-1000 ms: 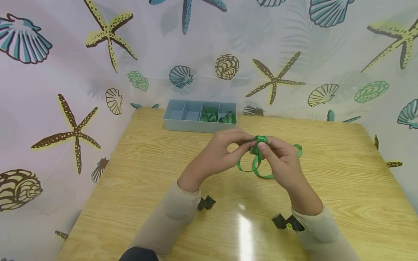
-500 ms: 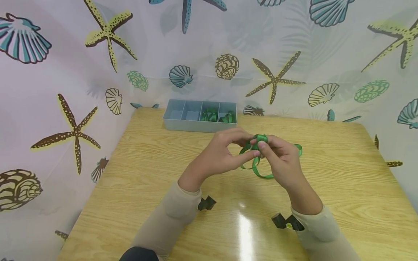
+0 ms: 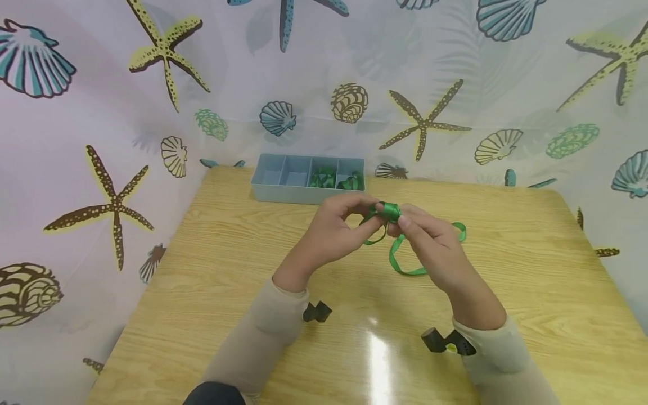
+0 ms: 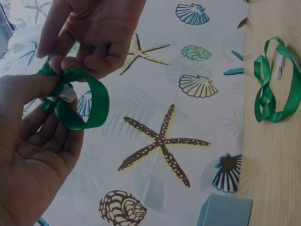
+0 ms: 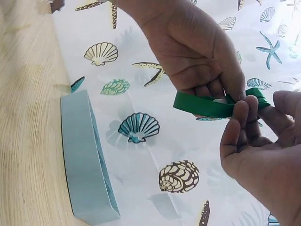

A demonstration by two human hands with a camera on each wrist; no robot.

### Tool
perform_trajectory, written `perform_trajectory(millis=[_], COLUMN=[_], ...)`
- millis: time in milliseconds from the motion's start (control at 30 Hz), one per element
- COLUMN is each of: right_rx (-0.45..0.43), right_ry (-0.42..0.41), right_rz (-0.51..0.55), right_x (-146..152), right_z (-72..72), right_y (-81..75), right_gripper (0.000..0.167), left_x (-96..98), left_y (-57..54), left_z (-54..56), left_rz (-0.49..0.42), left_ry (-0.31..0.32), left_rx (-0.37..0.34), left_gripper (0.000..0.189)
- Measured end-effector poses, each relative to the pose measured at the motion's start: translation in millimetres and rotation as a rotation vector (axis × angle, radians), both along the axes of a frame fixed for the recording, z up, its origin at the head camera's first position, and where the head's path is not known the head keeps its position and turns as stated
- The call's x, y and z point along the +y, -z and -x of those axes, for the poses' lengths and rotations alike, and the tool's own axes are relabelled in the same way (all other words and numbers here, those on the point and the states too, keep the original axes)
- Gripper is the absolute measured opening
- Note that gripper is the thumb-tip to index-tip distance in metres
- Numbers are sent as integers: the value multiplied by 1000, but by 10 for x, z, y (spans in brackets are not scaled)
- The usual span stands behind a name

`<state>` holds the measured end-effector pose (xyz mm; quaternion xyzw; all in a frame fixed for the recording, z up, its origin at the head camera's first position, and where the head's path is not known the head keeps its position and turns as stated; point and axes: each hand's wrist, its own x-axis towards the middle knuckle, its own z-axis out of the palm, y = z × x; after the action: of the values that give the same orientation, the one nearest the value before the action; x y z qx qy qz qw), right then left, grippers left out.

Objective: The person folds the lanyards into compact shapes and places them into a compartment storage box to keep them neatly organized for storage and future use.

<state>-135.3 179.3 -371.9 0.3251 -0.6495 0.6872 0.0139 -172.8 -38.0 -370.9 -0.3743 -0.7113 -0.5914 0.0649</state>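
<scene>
Between both hands, above the table, is a green ribbon bent into a small loop. In the left wrist view a white piece shows inside the ribbon loop. My left hand pinches the ribbon's left side between thumb and fingers. From the right, my right hand pinches its edge with thumb and fingertips, which partly cover it in the right wrist view. Below the right hand, a longer green ribbon lies in loops on the table with a white piece beside it.
At the table's back stands a blue-grey box with several compartments; green ribbons lie in its two right ones. The wooden table meets a patterned cloth behind and at the sides. Small black devices sit on both wrists.
Both hands have shifted slightly left and up with the ribbon. The loop has turned from upright to lying more sideways, and the left thumb has changed its place on it.
</scene>
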Motion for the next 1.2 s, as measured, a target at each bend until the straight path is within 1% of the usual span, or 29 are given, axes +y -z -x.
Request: perform_trajectory(millis=[100,133,200,300,367,433,500,533,567,667,700,733,767,800,900,967,1067,1200], right_rx=[-150,-197,-262,-342,-376,-375,-321,-257,-175,61,119,162,170,153,39,-56,-150,-189], right_ry=[-132,-156,-153,-71,23,136,249,316,388,584,638,675,683,673,604,557,507,486], right_rz=[123,155,192,198,175,135,71,8,-59,-220,-267,-299,-311,-314,-340,-359,-419,-518], right_x=[1,2,1,-12,-24,-36,-43,-45,-45,-34,-27,-27,-27,-29,-27,-28,-24,-29], right_z=[23,29,34,39,44,48,50,53,56,63,67,83,103,128,232,335,498,697], right_y=[-59,-75,-92,-98,-97,-102,-114,-118,-122,-120,-108,-96,-80,-60,31,112,257,441], right_gripper=[44,44,42,39,35,32,25,22,19,15,14,13,12,12,20,28,37,46], left_x=[-27,-30,-33,-28,-23,-14,-6,-5,-7,-38,-55,-79,-102,-125,-167,-195,-236,-288], left_y=[-34,-43,-54,-55,-45,-38,-39,-41,-44,-44,-39,-38,-35,-33,-26,-21,-7,13], left_z=[-2,0,6,17,17,15,13,13,14,29,36,49,66,84,129,154,172,182], left_rz=[-28,-36,-41,-12,11,32,45,53,60,74,75,75,68,59,26,5,-13,-34], left_ry=[-2,-1,-1,-19,-25,-21,-10,-8,-12,-46,-62,-78,-94,-103,-124,-140,-158,-174], left_rx=[7,11,17,28,28,18,1,-10,-23,-55,-63,-66,-66,-65,-48,-35,-25,-29], left_gripper=[14,14,14,12,11,10,9,9,9,9,10,10,10,11,11,11,12,14])
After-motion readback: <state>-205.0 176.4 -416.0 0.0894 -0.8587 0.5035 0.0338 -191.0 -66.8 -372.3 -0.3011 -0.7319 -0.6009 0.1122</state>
